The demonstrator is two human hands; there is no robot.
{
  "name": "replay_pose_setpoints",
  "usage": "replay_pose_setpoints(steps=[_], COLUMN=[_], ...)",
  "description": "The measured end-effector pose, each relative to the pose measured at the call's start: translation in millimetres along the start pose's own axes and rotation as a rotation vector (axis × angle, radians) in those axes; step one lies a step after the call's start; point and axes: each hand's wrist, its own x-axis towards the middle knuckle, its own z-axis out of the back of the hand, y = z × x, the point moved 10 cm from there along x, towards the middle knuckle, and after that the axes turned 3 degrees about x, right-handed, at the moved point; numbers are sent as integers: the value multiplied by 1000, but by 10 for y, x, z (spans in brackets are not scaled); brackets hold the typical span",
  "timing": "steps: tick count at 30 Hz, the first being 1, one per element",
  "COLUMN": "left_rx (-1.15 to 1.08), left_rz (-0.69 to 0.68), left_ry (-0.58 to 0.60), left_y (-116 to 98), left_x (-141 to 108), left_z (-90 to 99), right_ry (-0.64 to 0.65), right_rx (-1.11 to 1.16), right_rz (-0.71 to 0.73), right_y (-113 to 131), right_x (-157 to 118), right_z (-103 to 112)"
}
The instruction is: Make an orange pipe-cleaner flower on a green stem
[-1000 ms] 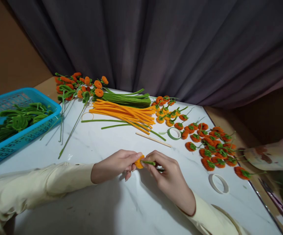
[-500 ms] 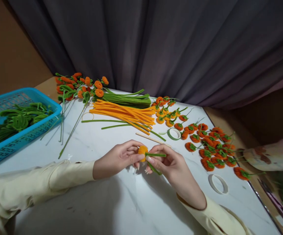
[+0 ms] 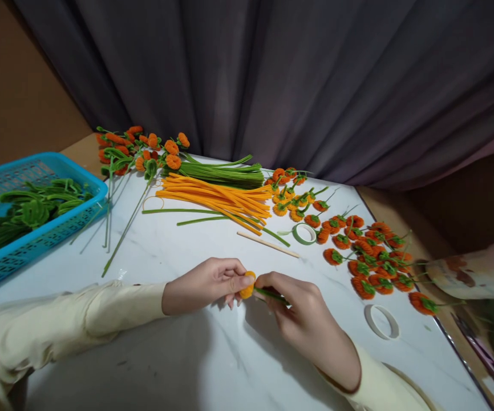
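Observation:
Between thumb and fingers, my left hand (image 3: 208, 285) pinches a small yellow-orange fuzzy pumpkin (image 3: 247, 285). Green stems (image 3: 272, 295) stick out of its right side, and my right hand (image 3: 302, 314) has its fingers closed round them. Both hands are held above the white table, near its middle. Beyond them lie a thin wooden stick (image 3: 267, 244), a bundle of orange fuzzy strips (image 3: 217, 197) and a bundle of green ones (image 3: 225, 173).
A blue basket (image 3: 59, 220) of green leaf pieces stands at the left. Orange flower stems (image 3: 172, 154) lie at the back left. Orange pumpkins (image 3: 362, 287), green tape (image 3: 304, 233) and a white roll (image 3: 381, 322) lie at the right. Scissors (image 3: 484, 354) are at the right edge.
The yellow-orange pumpkin has moved slightly down and left in my left hand. My right hand has turned palm-down and lowered, covering more of the green stems.

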Motion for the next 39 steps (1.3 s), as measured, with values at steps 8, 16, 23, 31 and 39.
replay_pose_setpoints(steps=[8,16,23,31,39], left_rx=[-60,-368,-502,-430,-193], left_rz=[107,285,395,262,98], left_ry=[108,256,267,262,142], left_y=[83,312,443,345,258], left_x=[2,-24,-1,117,135], left_z=[-113,-281,-257,-106,-15], right_ry=[97,69,151,281,341], right_rx=[-333,-754,-719,-535,-157], right_rz=[159,689,601,26,-85], right_y=[189,658,461,-237,-329], right_x=[-39,-242,-178,51,94], right_z=[-86,-310,-377,-272,-257])
